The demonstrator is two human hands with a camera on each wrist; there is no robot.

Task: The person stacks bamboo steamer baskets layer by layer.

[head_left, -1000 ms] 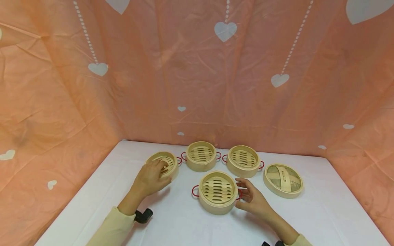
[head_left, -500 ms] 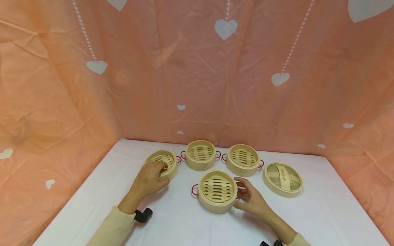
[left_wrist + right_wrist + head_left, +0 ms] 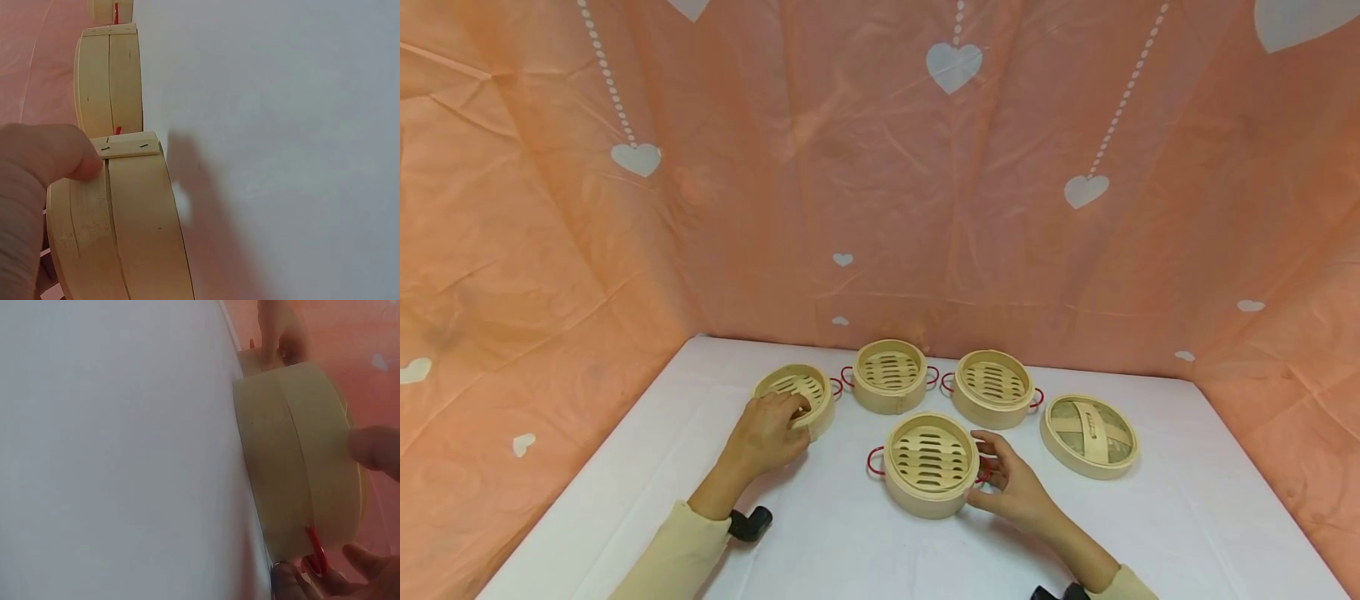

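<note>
In the head view my left hand [image 3: 767, 433] grips the near rim of the leftmost bamboo steamer basket [image 3: 820, 417], fingers reaching inside. Its thumb [image 3: 69, 153] presses the outer wall in the left wrist view. My right hand [image 3: 1011, 483] holds the right side of the front bamboo steamer basket [image 3: 931, 502], around its red handle. The right wrist view shows the thumb [image 3: 375, 450] at the upper edge of that basket and fingers about the red handle [image 3: 317, 553]. Both baskets sit upright on the table, slatted bottoms visible.
Two more steamer baskets, one at the back middle [image 3: 889, 404] and one at the back right [image 3: 992, 414], stand near the rear edge. A round woven steamer lid [image 3: 1096, 437] lies at the right. White cloth covers the table [image 3: 850, 558]; a pink heart-patterned curtain [image 3: 880, 208] surrounds it.
My right thumb has moved slightly left onto the front basket's wall. The left hand stays on its basket, barely shifting. The whole head view has drifted slightly.
</note>
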